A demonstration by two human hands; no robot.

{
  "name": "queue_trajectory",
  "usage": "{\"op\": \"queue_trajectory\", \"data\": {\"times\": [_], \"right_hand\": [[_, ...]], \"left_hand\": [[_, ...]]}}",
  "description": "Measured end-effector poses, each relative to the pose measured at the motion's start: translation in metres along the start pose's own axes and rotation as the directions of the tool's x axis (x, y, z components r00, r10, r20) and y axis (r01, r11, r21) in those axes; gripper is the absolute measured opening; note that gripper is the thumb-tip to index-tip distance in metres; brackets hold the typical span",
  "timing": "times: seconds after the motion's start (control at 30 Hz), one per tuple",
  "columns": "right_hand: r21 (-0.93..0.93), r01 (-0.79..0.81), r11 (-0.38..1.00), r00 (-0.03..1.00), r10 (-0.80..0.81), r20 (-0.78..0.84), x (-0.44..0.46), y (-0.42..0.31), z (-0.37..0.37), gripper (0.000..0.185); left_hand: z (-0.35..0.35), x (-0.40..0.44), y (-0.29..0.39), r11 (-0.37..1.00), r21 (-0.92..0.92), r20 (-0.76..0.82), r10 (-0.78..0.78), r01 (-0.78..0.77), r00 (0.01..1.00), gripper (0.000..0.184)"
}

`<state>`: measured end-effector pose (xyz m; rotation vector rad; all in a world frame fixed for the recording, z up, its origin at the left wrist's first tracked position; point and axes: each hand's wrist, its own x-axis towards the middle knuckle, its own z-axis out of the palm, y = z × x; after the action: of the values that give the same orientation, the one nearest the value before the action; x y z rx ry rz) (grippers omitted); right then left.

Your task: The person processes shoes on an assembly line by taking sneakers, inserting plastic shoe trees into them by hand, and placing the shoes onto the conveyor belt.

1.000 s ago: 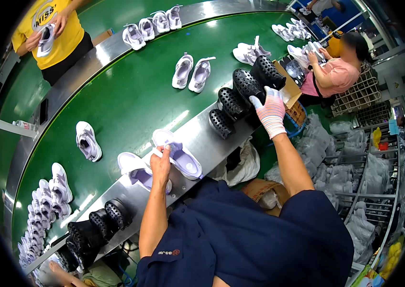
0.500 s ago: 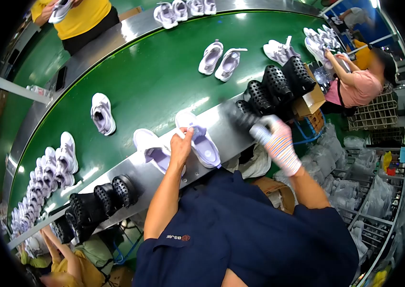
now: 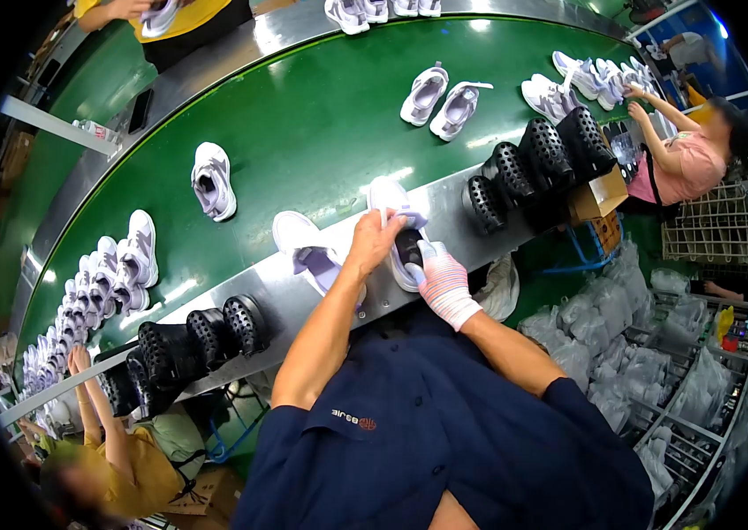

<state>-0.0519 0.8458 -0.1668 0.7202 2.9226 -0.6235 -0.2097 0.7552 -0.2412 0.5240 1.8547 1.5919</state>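
Note:
A white and lavender sneaker (image 3: 386,193) rests on the metal edge of the bench in front of me, toe pointing away. My bare left hand (image 3: 374,241) grips its upper near the opening. With my right hand (image 3: 443,281), in a striped knit glove, I hold a black insole (image 3: 409,248) at the shoe's opening, partly inside it. The insole's far end is hidden. Just left of my left hand lies a second sneaker (image 3: 296,231), its lavender inside showing.
Black perforated insole stacks (image 3: 543,148) stand right along the metal ledge (image 3: 453,199), with more stacks (image 3: 208,334) at left. Sneakers (image 3: 213,181) sit on the green surface (image 3: 303,115). Co-workers (image 3: 687,150) are around the bench; bagged goods (image 3: 599,309) fill a rack at right.
My right hand has come left from the black stacks to the sneaker, bringing the black insole to its opening. My left hand remains on the shoe. The view has shifted slightly.

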Motion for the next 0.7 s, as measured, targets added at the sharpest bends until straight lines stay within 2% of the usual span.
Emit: {"op": "queue_trajectory", "data": {"times": [0.03, 0.07, 0.13, 0.17, 0.2, 0.23, 0.3, 0.33, 0.37, 0.4, 0.43, 0.47, 0.53, 0.6, 0.7], "right_hand": [[0.017, -0.024, 1.0, 0.999, 0.024, -0.029, -0.006, 0.006, -0.001, 0.054], [0.031, -0.039, 0.999, 0.997, 0.041, -0.061, -0.008, 0.015, -0.004, 0.059], [0.116, -0.075, 0.99, 0.984, 0.092, -0.154, -0.005, 0.031, -0.002, 0.065], [0.137, -0.082, 0.987, 0.992, 0.094, -0.085, 0.003, 0.035, 0.001, 0.066], [0.159, -0.089, 0.983, 0.995, 0.093, -0.018, 0.01, 0.035, 0.002, 0.066], [0.16, -0.089, 0.983, 0.996, 0.092, -0.015, 0.017, 0.036, 0.005, 0.066], [0.179, -0.149, 0.972, 0.976, 0.117, 0.181, 0.032, 0.033, 0.01, 0.058], [0.178, -0.149, 0.973, 0.975, 0.115, 0.188, 0.036, 0.032, 0.012, 0.058], [0.095, -0.223, 0.97, 0.958, 0.201, 0.203, 0.039, 0.029, 0.015, 0.053], [0.008, -0.289, 0.957, 0.937, 0.281, 0.209, 0.045, 0.028, 0.017, 0.048], [-0.016, -0.34, 0.94, 0.925, 0.338, 0.176, 0.051, 0.028, 0.025, 0.042], [-0.018, -0.335, 0.942, 0.925, 0.333, 0.183, 0.053, 0.03, 0.028, 0.042], [-0.079, -0.366, 0.927, 0.902, 0.375, 0.214, 0.062, 0.03, 0.03, 0.041], [-0.103, -0.333, 0.937, 0.905, 0.348, 0.246, 0.064, 0.033, 0.028, 0.04], [-0.095, -0.296, 0.95, 0.904, 0.311, 0.294, 0.065, 0.03, 0.027, 0.044]], "left_hand": [[-0.013, -0.013, 0.03, 0.975, 0.205, -0.008, 0.083, -0.079, 0.997, 0.059], [-0.009, -0.022, 0.027, 0.976, 0.201, -0.009, 0.085, -0.081, 0.996, 0.059], [-0.004, -0.048, 0.013, 0.957, 0.271, -0.077, 0.126, -0.1, 0.989, 0.094], [0.002, -0.054, 0.005, 0.942, 0.335, -0.023, 0.02, -0.011, 1.0, 0.116], [0.003, -0.063, 0.033, 0.949, 0.208, 0.032, -0.247, 0.235, 0.969, 0.112], [0.012, -0.066, 0.027, 0.932, 0.275, -0.03, -0.236, 0.235, 0.971, 0.108], [0.023, -0.061, 0.017, 0.909, 0.34, -0.094, -0.222, 0.241, 0.97, 0.105], [0.028, -0.057, 0.014, 0.877, 0.414, -0.144, -0.203, 0.245, 0.969, 0.093], [0.032, -0.053, 0.011, 0.838, 0.484, -0.192, -0.179, 0.252, 0.965, 0.083], [0.037, -0.048, 0.006, 0.839, 0.48, -0.198, -0.182, 0.258, 0.963, 0.083], [0.042, -0.044, 0.001, 0.79, 0.535, -0.257, -0.187, 0.301, 0.948, 0.072], [0.046, -0.042, -0.004, 0.735, 0.584, -0.315, -0.187, 0.346, 0.93, 0.062], [0.045, -0.039, -0.003, 0.731, 0.574, -0.321, -0.213, 0.368, 0.923, 0.058], [0.041, -0.042, 0.001, 0.726, 0.564, -0.328, -0.241, 0.394, 0.913, 0.055], [0.031, -0.052, -0.001, 0.854, 0.464, -0.208, -0.152, 0.235, 0.966, 0.06]]}}
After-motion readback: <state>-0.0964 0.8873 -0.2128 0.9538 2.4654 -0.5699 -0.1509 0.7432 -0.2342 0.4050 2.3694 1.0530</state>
